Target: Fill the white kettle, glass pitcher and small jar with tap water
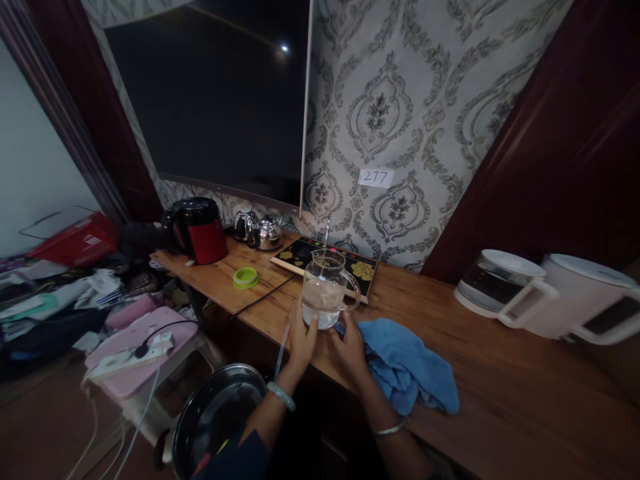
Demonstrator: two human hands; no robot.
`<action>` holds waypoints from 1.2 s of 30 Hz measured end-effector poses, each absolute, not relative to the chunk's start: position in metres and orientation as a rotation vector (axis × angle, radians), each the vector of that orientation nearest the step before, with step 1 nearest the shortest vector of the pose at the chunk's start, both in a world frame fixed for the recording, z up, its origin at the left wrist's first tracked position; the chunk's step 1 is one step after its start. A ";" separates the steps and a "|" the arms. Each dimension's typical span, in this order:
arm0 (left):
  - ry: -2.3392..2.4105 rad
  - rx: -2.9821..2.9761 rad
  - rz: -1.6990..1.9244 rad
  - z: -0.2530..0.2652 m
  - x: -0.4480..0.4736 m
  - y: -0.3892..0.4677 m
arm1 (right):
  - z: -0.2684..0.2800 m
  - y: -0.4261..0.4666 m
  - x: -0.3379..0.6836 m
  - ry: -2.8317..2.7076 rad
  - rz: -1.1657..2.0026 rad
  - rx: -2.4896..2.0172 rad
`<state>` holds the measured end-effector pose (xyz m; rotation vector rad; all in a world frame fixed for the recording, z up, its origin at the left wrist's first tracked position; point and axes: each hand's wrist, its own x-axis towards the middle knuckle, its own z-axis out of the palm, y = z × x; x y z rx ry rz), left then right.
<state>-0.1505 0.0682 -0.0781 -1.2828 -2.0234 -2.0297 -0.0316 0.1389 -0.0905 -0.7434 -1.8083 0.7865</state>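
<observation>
A clear glass pitcher point(323, 297) with a handle on its right is partly filled with water. My left hand point(303, 339) wraps around the pitcher's lower left side, its thumb at the front. At the lower right, below the handle, my right hand point(349, 347) grips near the base. A slim clear rod or tube point(327, 237) sticks up out of the pitcher's mouth; I cannot tell which. Another thin clear tube point(283, 350) hangs beside my left hand. Just right of my right hand lies a crumpled blue cloth point(407, 367). Behind the pitcher is a black tea-stove panel with gold flowers point(363, 270).
On the wooden counter point(500, 383) stand a red-and-black kettle point(207, 237), small steel teapots point(269, 233), a green ring-shaped lid point(245, 278) and white jugs point(500, 287). Below left are a dark basin point(220, 400) and a pink stool point(135, 360) with a power strip point(130, 353).
</observation>
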 end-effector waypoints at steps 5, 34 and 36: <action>-2.021 -1.282 -2.033 -0.078 -0.150 0.068 | -0.095 0.142 -0.032 -1.820 0.788 -0.739; -2.013 -1.287 -2.045 -0.074 -0.149 0.065 | -0.092 0.141 -0.032 -1.819 0.766 -0.722; -2.021 -1.286 -2.043 -0.073 -0.149 0.065 | -0.094 0.141 -0.032 -1.820 0.771 -0.734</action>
